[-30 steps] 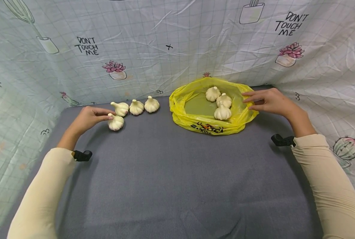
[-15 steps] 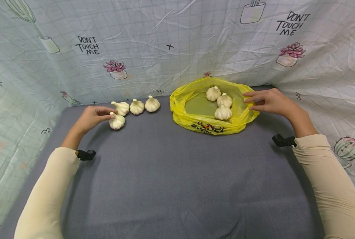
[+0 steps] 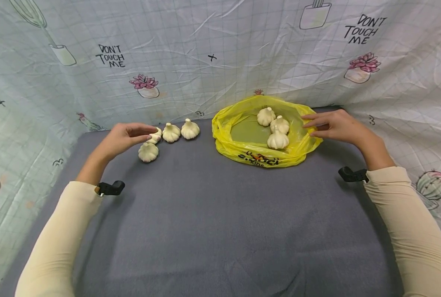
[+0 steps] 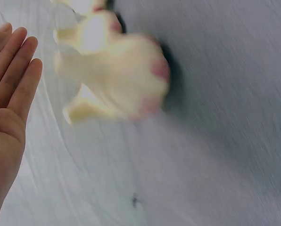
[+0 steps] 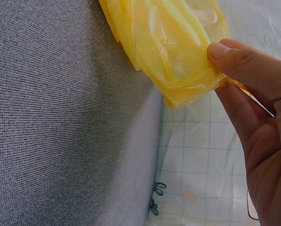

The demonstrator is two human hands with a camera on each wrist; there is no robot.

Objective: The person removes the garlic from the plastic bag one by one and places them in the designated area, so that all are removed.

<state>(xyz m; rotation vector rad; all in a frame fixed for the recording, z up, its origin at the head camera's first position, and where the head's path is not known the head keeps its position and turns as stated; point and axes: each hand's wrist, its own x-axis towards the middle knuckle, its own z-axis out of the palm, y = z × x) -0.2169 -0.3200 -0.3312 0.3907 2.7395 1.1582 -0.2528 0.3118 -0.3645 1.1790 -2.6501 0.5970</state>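
Note:
My left hand [image 3: 124,138] hovers over the left end of a group of garlic bulbs, fingers extended and holding nothing. Just below its fingertips lies one garlic bulb [image 3: 148,152]; another garlic bulb [image 3: 155,137] behind it is partly hidden by the fingers. Two more, a garlic bulb [image 3: 171,133] and a garlic bulb [image 3: 190,129], continue the row rightward. In the left wrist view the straight fingers are apart from the blurred garlic [image 4: 126,75]. My right hand [image 3: 337,126] pinches the right rim of an opened yellow plastic bag [image 3: 265,159], thumb inside. Three garlic bulbs [image 3: 278,140] sit inside it.
A grey cloth [image 3: 220,222] covers the table. Right behind the bag and the garlic row hangs a white printed curtain [image 3: 190,62], which also runs along both sides. Each wrist wears a black camera [image 3: 110,188].
My left hand has let go of the front garlic bulb, leaving it on the table, and has moved up and right over the bulb behind. The right hand stays on the bag.

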